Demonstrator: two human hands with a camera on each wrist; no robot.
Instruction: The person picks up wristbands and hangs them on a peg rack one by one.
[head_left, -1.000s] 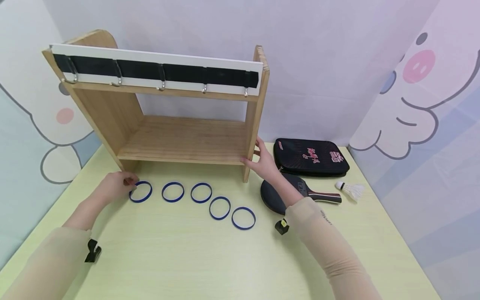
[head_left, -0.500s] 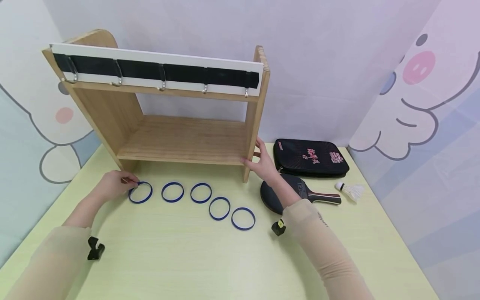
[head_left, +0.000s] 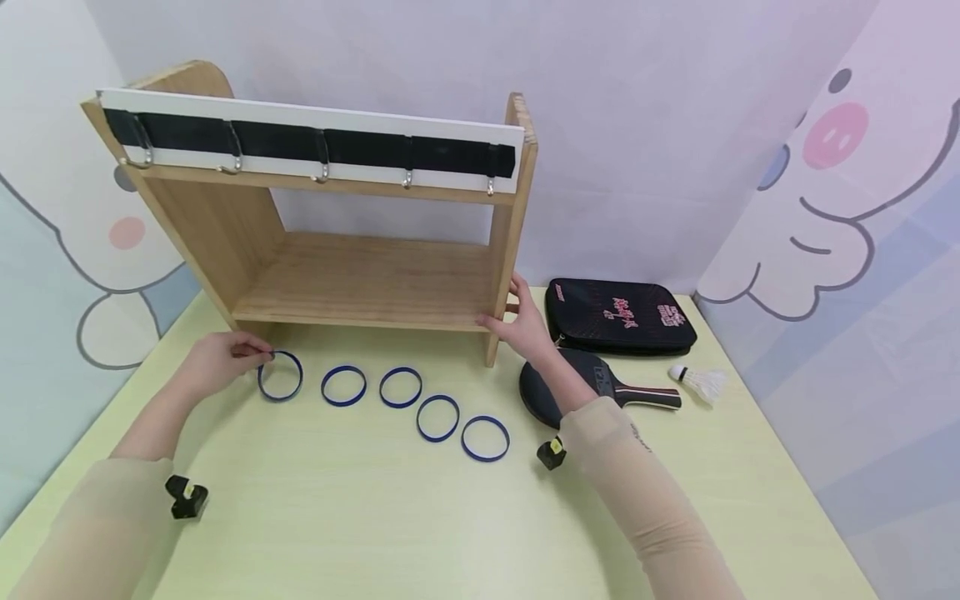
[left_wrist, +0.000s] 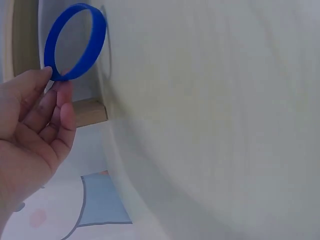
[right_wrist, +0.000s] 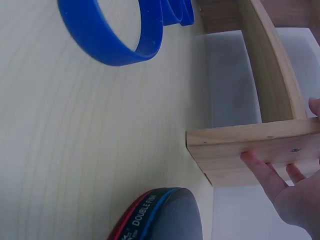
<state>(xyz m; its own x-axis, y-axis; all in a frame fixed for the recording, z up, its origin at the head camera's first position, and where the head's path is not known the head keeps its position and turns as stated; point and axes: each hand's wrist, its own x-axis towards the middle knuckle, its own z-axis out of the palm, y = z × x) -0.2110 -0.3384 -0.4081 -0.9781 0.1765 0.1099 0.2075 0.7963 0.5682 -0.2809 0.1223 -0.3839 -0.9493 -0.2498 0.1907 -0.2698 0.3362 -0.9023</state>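
Note:
My left hand (head_left: 225,362) pinches a blue wristband (left_wrist: 97,35) between thumb and fingertips, near the shelf's left foot. The band is tilted up and stands off the table in the left wrist view. My right hand (head_left: 528,329) grips the right side panel of a wooden shelf (head_left: 375,279), thumb at its front edge and fingers against its outer face. Several more blue wristbands lie flat in a curving row before the shelf, the rightmost wristband (head_left: 486,459) closest to me. Along the shelf's top front runs a black strip (head_left: 277,143) with several metal hooks, all bare.
Right of the shelf lie a black zip case (head_left: 622,315), a table tennis bat (head_left: 551,398) beneath my right forearm, and a shuttlecock (head_left: 703,382). Everything stands on a pale yellow-green table (head_left: 360,517). Printed cloth walls (head_left: 615,150) close off the back and sides.
My left hand has taken hold of the leftmost wristband and raised it slightly, tilting it up from the table. The right hand keeps its grip on the shelf panel.

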